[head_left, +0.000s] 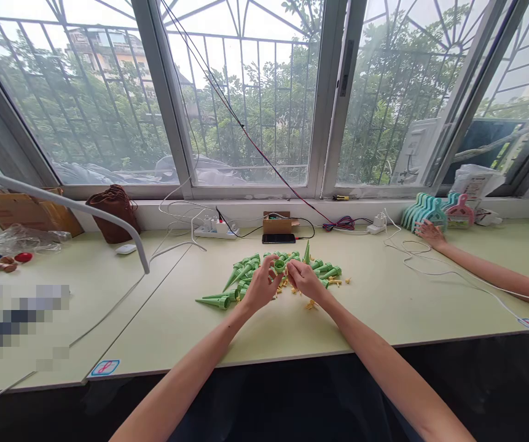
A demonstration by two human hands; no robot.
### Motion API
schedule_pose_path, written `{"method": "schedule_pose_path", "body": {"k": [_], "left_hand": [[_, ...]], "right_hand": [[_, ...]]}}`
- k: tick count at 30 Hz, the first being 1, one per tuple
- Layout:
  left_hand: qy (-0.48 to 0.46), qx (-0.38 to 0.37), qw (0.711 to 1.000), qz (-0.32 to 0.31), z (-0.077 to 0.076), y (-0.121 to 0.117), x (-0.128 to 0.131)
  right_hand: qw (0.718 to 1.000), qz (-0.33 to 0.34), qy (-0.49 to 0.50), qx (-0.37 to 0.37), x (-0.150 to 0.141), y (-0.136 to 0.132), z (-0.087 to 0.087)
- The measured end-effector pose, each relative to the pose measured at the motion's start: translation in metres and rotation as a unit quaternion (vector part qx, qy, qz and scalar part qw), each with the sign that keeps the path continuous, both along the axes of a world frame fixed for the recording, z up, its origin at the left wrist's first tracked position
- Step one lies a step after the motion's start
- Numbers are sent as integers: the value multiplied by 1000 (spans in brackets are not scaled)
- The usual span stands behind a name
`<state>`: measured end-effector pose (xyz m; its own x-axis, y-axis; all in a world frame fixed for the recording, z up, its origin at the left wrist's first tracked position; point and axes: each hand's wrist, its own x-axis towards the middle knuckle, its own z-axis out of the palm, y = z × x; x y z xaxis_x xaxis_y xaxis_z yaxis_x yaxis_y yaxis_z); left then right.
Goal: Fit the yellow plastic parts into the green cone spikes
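Note:
My left hand [263, 283] grips a green plastic watering spike [279, 266] by its round end, the hollow opening facing me. Close beside it, my right hand [305, 280] is closed in a pinch; whatever its fingers hold is hidden. Around and behind both hands lies a pile of green cone-shaped spikes [246, 270], with one standing point up [307, 253] just beyond the right hand. Small yellow plastic pieces [311, 304] are scattered under and between the hands.
Behind the pile are a black phone [279, 238], a small cardboard box [278, 223] and a power strip [217, 228]. At right, another person's hand [431, 234] touches turquoise hangers [423, 212]. A white cable [467, 279] crosses there. A grey curved bar [126, 227] juts in at left.

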<state>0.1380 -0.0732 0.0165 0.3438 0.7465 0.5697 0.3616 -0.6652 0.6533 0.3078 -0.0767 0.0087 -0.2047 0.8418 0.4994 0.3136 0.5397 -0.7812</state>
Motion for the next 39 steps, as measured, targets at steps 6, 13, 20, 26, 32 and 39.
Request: {"method": "schedule_pose_path", "body": {"k": [6, 13, 20, 26, 32, 39], "left_hand": [[5, -1, 1000, 18, -1, 2, 0], [-11, -18, 999, 27, -2, 4, 0], [-20, -40, 999, 28, 1, 2, 0], [-77, -112, 991, 13, 8, -1, 1], [-195, -244, 949, -52, 12, 1, 2], [-215, -314, 923, -53, 18, -4, 1]], "right_hand": [[999, 29, 19, -10, 0, -3, 2], [999, 40, 21, -6, 0, -2, 0], [999, 33, 33, -3, 0, -4, 3], [999, 12, 49, 1, 0, -4, 5], [1000, -14, 12, 19, 1, -4, 4], [996, -2, -52, 77, 2, -4, 3]]}}
